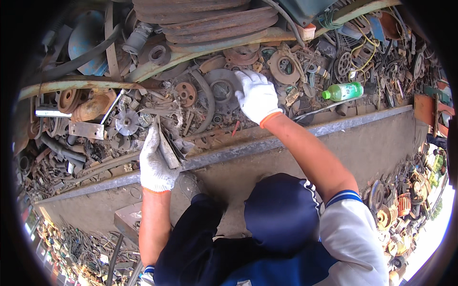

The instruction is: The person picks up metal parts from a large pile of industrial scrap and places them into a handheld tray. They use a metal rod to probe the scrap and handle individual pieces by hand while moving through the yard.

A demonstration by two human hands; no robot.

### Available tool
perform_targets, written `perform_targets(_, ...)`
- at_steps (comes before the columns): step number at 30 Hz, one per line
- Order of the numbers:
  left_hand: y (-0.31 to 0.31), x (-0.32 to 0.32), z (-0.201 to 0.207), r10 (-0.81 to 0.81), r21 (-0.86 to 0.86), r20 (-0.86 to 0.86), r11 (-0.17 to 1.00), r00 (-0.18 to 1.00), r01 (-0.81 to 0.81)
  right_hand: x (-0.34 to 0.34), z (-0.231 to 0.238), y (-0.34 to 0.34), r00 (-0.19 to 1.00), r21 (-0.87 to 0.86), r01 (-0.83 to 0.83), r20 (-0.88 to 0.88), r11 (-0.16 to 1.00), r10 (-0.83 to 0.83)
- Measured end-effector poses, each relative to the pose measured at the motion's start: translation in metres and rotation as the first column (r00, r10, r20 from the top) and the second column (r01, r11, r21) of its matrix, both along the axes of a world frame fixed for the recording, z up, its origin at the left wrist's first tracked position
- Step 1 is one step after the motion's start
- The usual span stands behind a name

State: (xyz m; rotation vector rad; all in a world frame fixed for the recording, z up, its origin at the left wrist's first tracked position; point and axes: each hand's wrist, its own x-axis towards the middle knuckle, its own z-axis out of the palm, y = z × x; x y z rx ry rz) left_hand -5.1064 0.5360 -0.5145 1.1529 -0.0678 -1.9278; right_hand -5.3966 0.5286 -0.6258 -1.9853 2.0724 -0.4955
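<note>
My left hand (155, 164), in a white knitted glove with an orange cuff, is closed on a small bundle of thin, flat grey strips (167, 150); their exact kind is unclear. The bundle stands on end above the metal edge of the scrap bed. My right hand (258, 97), gloved the same way, reaches over the scrap with its fingers apart and nothing visible in them. Beside its fingertips lies a dark round metal disc (223, 86) with a central hole; whether they touch is unclear. A rusty round flange (285, 66) is just beyond that hand.
A long metal edge (229, 153) borders the heaped scrap. Large grooved rusty pulleys (214, 24) stand at the far side. On the right, a green plastic bottle (343, 91) lies on its side. More scrap parts (400, 205) are piled at the lower right.
</note>
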Motion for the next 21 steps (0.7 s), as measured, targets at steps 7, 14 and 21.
perform_targets(7, 0.001, 0.009, -0.008, 0.005, 0.016, 0.041, 1.000, 0.999, -0.005, -0.056, -0.015, 0.041, 0.896, 0.150, -0.302, -0.291, 0.941, 0.334)
perform_targets(14, 0.003, 0.008, -0.009, -0.011, 0.044, 0.020, 0.999, 1.000, 0.010, -0.040, 0.010, 0.017, 0.953, 0.095, -0.133, -0.262, 0.987, 0.153)
perform_targets(21, 0.003, 0.006, -0.005, -0.025, 0.064, -0.045, 0.998, 0.999, 0.028, -0.027, -0.019, -0.020, 0.908, 0.258, -0.159, -0.341, 0.953, 0.243)
